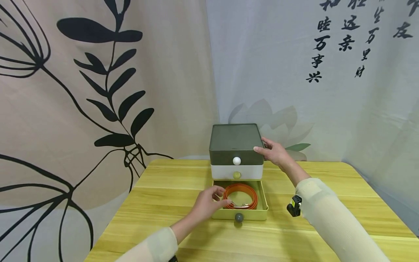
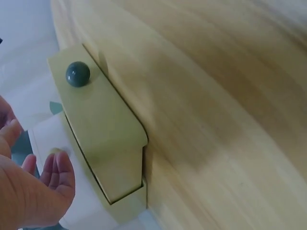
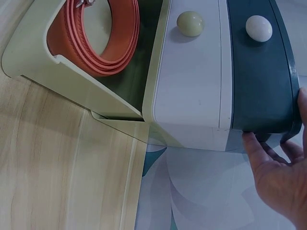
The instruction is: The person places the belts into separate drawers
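A coiled orange belt (image 1: 255, 196) with a silver buckle lies in the pulled-out bottom drawer (image 1: 240, 215) of a small drawer box. My left hand (image 1: 209, 202) is over the drawer's left side, fingers bent loosely, thumb near the buckle; nothing shows pinched between them. In the left wrist view this hand (image 2: 41, 194) appears beside the box, the belt hidden from sight. My right hand (image 1: 276, 153) rests against the right side of the dark green top tier (image 1: 235, 138). Its fingers (image 3: 256, 151) touch that side in the right wrist view.
The white middle tier (image 1: 222, 171) and the top tier are closed, each with a round knob. A grey knob (image 1: 239, 217) fronts the open drawer. The box stands near the back of a wooden table (image 1: 170, 193), with a printed curtain (image 1: 183, 91) behind it.
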Demonstrator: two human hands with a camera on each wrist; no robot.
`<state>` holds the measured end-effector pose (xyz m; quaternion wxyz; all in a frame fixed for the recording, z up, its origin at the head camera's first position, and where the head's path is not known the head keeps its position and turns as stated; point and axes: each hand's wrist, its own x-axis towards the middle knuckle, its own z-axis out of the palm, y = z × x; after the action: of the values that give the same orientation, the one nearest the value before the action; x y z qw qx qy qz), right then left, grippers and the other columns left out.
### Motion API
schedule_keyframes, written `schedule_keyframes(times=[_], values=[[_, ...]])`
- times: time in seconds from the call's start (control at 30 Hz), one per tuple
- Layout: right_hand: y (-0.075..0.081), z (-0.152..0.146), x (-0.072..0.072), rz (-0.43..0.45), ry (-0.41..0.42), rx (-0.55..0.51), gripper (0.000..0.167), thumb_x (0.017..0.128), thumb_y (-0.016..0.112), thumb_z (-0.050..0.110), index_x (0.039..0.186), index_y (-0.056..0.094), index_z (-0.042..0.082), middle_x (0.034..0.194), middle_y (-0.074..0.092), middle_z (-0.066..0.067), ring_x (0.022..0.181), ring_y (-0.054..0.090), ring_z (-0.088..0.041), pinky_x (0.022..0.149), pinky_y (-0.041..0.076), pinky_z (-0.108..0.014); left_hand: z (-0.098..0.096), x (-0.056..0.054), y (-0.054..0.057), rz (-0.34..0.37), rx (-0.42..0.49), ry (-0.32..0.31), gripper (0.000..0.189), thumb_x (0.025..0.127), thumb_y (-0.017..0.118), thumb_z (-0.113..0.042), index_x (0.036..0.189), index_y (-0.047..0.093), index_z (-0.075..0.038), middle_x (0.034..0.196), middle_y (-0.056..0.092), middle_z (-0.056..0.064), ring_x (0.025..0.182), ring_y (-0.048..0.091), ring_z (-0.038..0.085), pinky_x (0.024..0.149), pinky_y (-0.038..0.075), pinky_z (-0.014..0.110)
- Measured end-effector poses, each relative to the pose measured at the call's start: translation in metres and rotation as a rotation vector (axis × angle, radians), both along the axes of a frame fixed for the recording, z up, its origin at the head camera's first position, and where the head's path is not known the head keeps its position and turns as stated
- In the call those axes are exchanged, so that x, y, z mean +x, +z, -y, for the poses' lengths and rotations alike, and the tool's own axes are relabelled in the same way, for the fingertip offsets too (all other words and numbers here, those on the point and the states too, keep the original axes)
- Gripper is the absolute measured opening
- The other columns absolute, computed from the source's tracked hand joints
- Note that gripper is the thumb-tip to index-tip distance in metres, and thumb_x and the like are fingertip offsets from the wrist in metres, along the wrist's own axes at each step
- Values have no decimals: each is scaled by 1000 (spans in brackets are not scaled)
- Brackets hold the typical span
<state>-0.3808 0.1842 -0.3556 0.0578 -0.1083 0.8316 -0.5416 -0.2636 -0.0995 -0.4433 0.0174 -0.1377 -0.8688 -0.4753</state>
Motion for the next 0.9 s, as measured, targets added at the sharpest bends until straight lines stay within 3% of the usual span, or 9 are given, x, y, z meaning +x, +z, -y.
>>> schedule_keyframes(times=[0.4, 0.63, 0.9], values=[[-1, -1, -1, -8, 1, 14, 80, 100, 60, 36, 159, 13, 10, 161, 12, -25, 144, 25, -42, 107, 39, -52, -3, 13, -15, -25, 75, -31, 25, 84, 81, -22, 102, 69, -10, 89, 66, -2, 79, 59, 13, 63, 51, 24], [0, -1, 0, -1, 2, 6, 80, 100, 60, 35, 159, 13, 9, 161, 12, -26, 144, 26, -42, 107, 39, -52, -5, 20, -23, -18, 127, -21, 31, 85, 80, -21, 106, 68, -3, 94, 66, 11, 80, 59, 14, 67, 51, 23], [0, 0, 1, 1, 3, 8, 80, 100, 60, 35, 159, 13, 9, 161, 11, -26, 142, 28, -43, 107, 39, -52, -10, 31, -33, -10, 128, -8, 32, 84, 81, -24, 103, 67, -3, 94, 64, 6, 82, 58, 12, 70, 50, 23]])
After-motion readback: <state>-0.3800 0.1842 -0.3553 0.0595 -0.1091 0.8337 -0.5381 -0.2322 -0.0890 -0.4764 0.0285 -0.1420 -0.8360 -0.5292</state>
